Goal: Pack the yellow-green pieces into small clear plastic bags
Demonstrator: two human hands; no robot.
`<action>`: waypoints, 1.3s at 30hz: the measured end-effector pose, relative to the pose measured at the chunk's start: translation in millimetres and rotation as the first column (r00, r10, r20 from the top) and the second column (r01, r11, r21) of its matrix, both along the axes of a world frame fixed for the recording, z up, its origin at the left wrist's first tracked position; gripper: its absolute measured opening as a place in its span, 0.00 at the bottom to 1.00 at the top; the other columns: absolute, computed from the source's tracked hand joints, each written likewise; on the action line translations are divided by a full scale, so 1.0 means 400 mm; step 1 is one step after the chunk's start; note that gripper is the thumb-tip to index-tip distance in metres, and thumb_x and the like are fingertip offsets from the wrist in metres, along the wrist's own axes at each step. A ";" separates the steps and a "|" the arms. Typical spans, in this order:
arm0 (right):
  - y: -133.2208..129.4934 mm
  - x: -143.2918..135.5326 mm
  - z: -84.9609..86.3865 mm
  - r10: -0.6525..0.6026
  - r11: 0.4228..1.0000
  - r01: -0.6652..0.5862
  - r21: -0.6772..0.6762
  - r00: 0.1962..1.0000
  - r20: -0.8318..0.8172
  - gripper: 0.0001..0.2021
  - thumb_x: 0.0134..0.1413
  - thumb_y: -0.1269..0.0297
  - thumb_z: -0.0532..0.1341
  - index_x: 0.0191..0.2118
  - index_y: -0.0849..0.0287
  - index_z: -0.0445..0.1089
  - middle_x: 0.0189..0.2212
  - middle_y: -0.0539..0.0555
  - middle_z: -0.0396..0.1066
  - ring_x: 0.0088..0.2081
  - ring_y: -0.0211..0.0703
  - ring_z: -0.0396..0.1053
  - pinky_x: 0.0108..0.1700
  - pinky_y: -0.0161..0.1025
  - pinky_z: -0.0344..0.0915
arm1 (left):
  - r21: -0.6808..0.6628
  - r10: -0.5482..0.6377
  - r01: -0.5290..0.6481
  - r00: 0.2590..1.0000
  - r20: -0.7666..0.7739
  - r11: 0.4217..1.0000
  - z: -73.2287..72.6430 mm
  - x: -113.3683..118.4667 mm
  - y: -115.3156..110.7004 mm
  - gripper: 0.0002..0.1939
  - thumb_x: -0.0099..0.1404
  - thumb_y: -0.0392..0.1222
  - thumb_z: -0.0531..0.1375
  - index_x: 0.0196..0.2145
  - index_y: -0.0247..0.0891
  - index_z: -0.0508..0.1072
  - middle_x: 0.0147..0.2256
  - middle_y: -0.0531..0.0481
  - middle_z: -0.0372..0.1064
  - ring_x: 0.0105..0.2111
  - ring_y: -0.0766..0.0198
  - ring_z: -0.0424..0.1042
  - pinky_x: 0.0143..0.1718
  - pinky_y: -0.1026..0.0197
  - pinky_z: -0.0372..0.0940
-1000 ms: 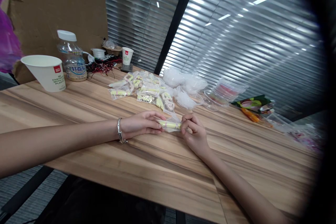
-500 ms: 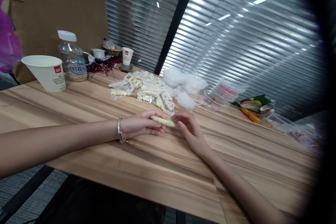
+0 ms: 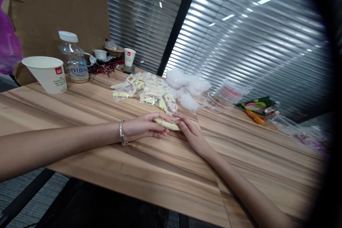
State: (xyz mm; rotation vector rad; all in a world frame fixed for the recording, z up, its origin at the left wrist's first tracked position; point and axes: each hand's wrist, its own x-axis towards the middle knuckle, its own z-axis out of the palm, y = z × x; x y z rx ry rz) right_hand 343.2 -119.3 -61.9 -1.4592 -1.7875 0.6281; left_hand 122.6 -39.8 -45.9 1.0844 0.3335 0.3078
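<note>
Both hands are over the wooden table [image 3: 171,164], around a slim clear plastic packet [image 3: 167,124] with yellow and pale contents. My left hand [image 3: 145,125], with a silver bracelet at the wrist, is closed on the packet's left part between thumb and fingers. At the packet's right end, the thumb and fingers of my right hand [image 3: 192,133] close on the wrapper. What exactly the packet contains cannot be made out. Just beyond the hands lies a pile of similar clear packets [image 3: 151,91], with yellow and whitish pieces inside.
Clear plastic tubs [image 3: 187,82] and stacked lids [image 3: 232,91] stand behind, right of the pile. A paper cup [image 3: 49,76] and a bottle [image 3: 76,62] stand at the left. Farther back are a smaller cup [image 3: 129,57] and red-black wires [image 3: 104,67]. An orange item [image 3: 254,117] lies right.
My right hand has shifted slightly left, and its fingers have straightened and closed in on the packet's right end. The left hand and the packet have barely moved.
</note>
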 end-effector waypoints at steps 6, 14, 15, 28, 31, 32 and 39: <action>0.003 0.001 0.004 0.025 1.000 -0.025 -0.004 1.000 -0.002 0.17 0.63 0.54 0.49 0.55 0.50 0.62 0.52 0.51 0.64 0.55 0.45 0.59 0.57 0.41 0.53 | 0.059 -0.051 0.048 0.997 0.057 0.997 -0.007 0.000 0.003 0.17 0.60 0.36 0.61 0.48 0.38 0.69 0.40 0.45 0.70 0.42 0.64 0.70 0.50 0.58 0.60; 0.000 -0.001 0.001 0.094 0.992 -0.103 -0.075 0.990 -0.109 0.19 0.62 0.55 0.52 0.56 0.54 0.59 0.37 0.52 0.68 0.40 0.41 0.66 0.45 0.38 0.62 | 0.067 -0.031 0.028 0.999 0.039 0.997 -0.004 0.002 -0.001 0.16 0.59 0.35 0.62 0.46 0.36 0.70 0.39 0.45 0.70 0.40 0.65 0.70 0.48 0.58 0.61; 0.000 -0.002 0.001 0.099 0.991 -0.110 -0.081 0.986 -0.132 0.19 0.61 0.55 0.53 0.56 0.54 0.58 0.38 0.52 0.68 0.40 0.41 0.66 0.45 0.38 0.62 | 0.059 -0.030 0.028 0.999 0.035 0.998 -0.003 0.003 -0.001 0.16 0.58 0.35 0.62 0.46 0.36 0.70 0.39 0.45 0.70 0.40 0.65 0.70 0.49 0.58 0.61; -0.008 0.004 0.014 0.162 0.964 -0.203 -0.172 0.960 -0.227 0.25 0.61 0.55 0.53 0.62 0.52 0.49 0.47 0.54 0.68 0.48 0.43 0.66 0.55 0.45 0.58 | 0.044 -0.029 0.026 0.997 0.069 0.999 -0.006 0.004 0.001 0.16 0.57 0.34 0.63 0.45 0.36 0.71 0.41 0.44 0.69 0.40 0.64 0.69 0.47 0.59 0.61; -0.004 0.010 0.003 0.159 0.963 -0.217 -0.162 0.937 -0.312 0.26 0.59 0.57 0.57 0.61 0.51 0.50 0.46 0.54 0.68 0.46 0.42 0.66 0.51 0.42 0.61 | 0.059 0.004 -0.007 0.999 0.053 0.998 0.000 0.005 -0.003 0.17 0.54 0.31 0.64 0.42 0.36 0.72 0.42 0.45 0.70 0.37 0.67 0.69 0.44 0.61 0.61; -0.002 0.011 0.000 0.158 0.964 -0.219 -0.152 0.928 -0.338 0.27 0.58 0.58 0.58 0.61 0.51 0.50 0.46 0.55 0.68 0.46 0.41 0.66 0.50 0.41 0.62 | 0.064 0.009 -0.012 0.999 0.046 0.998 0.001 0.005 -0.004 0.17 0.53 0.30 0.64 0.42 0.36 0.72 0.41 0.46 0.70 0.36 0.67 0.69 0.42 0.62 0.61; 0.008 0.011 -0.006 0.165 0.966 -0.236 -0.103 0.876 -0.453 0.31 0.53 0.63 0.62 0.61 0.49 0.51 0.42 0.53 0.66 0.40 0.38 0.65 0.45 0.37 0.64 | 0.066 0.025 -0.025 1.000 -0.004 0.997 0.006 0.008 -0.007 0.19 0.52 0.27 0.62 0.43 0.36 0.70 0.42 0.46 0.71 0.39 0.65 0.70 0.43 0.63 0.61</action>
